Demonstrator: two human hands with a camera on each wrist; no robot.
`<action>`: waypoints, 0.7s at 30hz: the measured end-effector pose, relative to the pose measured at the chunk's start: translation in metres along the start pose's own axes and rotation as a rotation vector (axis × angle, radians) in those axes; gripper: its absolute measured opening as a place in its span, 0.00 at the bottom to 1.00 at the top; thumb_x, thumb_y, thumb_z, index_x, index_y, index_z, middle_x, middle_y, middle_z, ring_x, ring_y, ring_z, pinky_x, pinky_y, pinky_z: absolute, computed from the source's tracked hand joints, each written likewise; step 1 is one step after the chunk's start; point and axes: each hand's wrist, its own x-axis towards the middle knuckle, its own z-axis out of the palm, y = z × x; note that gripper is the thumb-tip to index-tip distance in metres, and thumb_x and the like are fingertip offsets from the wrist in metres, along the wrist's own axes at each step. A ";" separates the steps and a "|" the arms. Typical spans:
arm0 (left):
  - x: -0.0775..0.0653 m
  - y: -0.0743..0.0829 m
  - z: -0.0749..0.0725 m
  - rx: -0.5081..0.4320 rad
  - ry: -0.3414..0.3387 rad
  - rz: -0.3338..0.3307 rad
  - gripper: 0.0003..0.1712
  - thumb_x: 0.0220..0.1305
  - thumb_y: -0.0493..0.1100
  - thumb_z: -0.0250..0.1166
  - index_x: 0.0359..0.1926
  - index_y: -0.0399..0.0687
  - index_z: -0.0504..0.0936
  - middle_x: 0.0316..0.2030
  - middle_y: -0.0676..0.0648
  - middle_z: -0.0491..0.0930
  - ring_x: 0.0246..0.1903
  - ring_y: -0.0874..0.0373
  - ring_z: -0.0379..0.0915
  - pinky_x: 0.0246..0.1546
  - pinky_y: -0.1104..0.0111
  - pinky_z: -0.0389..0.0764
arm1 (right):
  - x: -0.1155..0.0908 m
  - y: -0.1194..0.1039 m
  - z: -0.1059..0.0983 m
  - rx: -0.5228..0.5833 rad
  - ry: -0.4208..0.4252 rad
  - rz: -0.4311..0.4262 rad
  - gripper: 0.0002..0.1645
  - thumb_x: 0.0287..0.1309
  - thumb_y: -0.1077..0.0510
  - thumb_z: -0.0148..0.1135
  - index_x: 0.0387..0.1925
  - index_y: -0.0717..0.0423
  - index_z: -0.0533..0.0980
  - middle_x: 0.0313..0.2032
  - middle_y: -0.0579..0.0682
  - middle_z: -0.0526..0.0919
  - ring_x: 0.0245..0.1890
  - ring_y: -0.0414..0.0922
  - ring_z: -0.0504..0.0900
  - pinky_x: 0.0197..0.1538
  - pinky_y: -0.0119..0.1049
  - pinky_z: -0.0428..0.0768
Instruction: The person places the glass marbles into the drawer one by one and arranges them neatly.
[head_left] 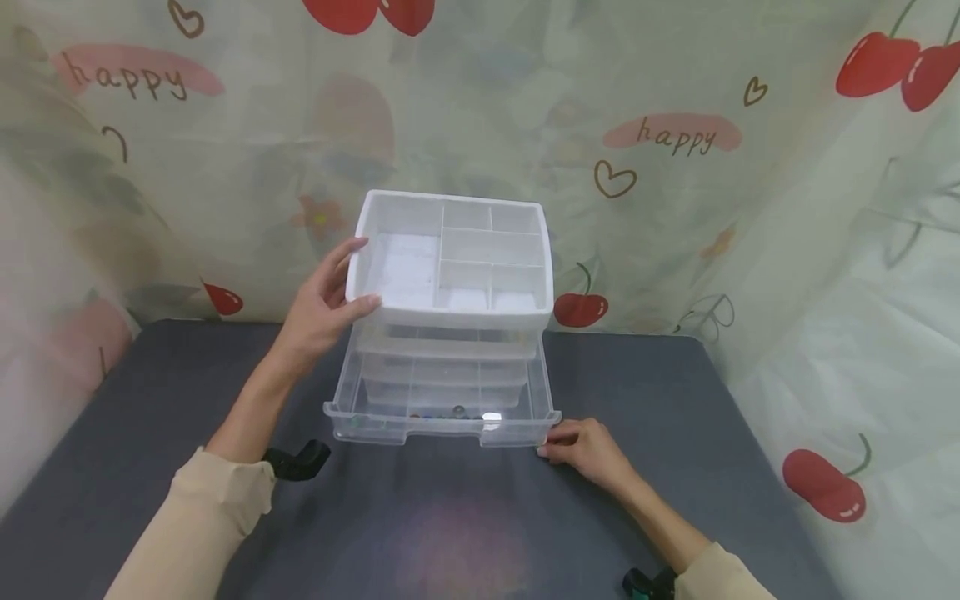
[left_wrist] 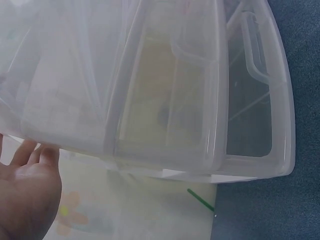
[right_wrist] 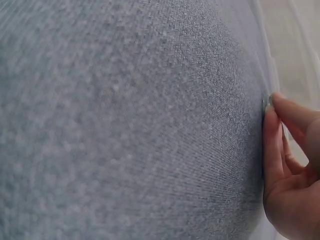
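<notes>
A clear plastic drawer box (head_left: 450,342) with a white compartment tray (head_left: 491,246) on top stands on the dark table. My left hand (head_left: 322,304) grips the tray's left side, thumb on the front rim and fingers along the side. Its lowest drawer (head_left: 442,431) is pulled out, and several small round beads or marbles (head_left: 459,411) lie along its front. Low by the drawer's front right corner, my right hand (head_left: 588,450) pinches a small clear glassy thing (right_wrist: 268,101) between thumb and fingertips, close to the tabletop; its exact kind cannot be made out.
The dark grey table (head_left: 465,517) runs around the box on both sides and in front. Behind it hangs a pale curtain (head_left: 480,125) printed with cherries and the word happy. A black wrist strap (head_left: 297,461) juts out beside the left sleeve.
</notes>
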 end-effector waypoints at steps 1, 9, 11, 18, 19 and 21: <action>0.000 0.000 0.000 0.000 0.001 -0.001 0.42 0.65 0.32 0.65 0.75 0.58 0.60 0.73 0.35 0.55 0.67 0.43 0.59 0.48 0.73 0.74 | 0.000 0.000 -0.001 0.015 -0.004 0.000 0.06 0.51 0.55 0.77 0.32 0.50 0.88 0.31 0.44 0.85 0.29 0.38 0.80 0.33 0.31 0.78; 0.000 0.000 -0.001 -0.004 0.006 0.006 0.41 0.65 0.32 0.65 0.75 0.57 0.60 0.73 0.35 0.55 0.67 0.43 0.60 0.48 0.73 0.75 | 0.001 0.004 -0.002 0.227 -0.049 0.035 0.11 0.57 0.60 0.72 0.38 0.64 0.85 0.29 0.52 0.86 0.25 0.41 0.84 0.31 0.36 0.82; 0.000 -0.001 -0.001 -0.013 0.005 0.009 0.41 0.65 0.31 0.65 0.75 0.57 0.60 0.73 0.35 0.55 0.67 0.43 0.60 0.48 0.73 0.75 | 0.001 0.006 -0.002 0.295 -0.055 0.042 0.13 0.57 0.62 0.71 0.41 0.69 0.84 0.30 0.56 0.86 0.26 0.42 0.84 0.32 0.38 0.83; 0.000 -0.001 0.000 -0.011 0.002 0.013 0.41 0.65 0.32 0.65 0.75 0.57 0.60 0.73 0.35 0.56 0.67 0.43 0.61 0.49 0.73 0.75 | 0.003 0.004 -0.008 0.374 0.002 0.074 0.15 0.58 0.65 0.69 0.44 0.73 0.82 0.31 0.59 0.86 0.28 0.43 0.85 0.33 0.39 0.84; 0.000 0.000 0.000 -0.006 0.000 0.012 0.41 0.65 0.32 0.65 0.75 0.57 0.60 0.73 0.36 0.56 0.67 0.43 0.61 0.49 0.73 0.75 | 0.004 0.003 -0.008 0.371 0.014 0.089 0.15 0.58 0.65 0.69 0.44 0.72 0.82 0.31 0.58 0.86 0.28 0.43 0.85 0.33 0.38 0.84; 0.000 0.000 0.000 -0.002 -0.002 0.009 0.41 0.66 0.32 0.65 0.75 0.57 0.59 0.73 0.36 0.56 0.67 0.43 0.60 0.49 0.73 0.75 | 0.005 -0.001 -0.011 0.370 0.034 0.108 0.15 0.58 0.65 0.69 0.45 0.72 0.82 0.33 0.58 0.87 0.28 0.44 0.85 0.34 0.38 0.84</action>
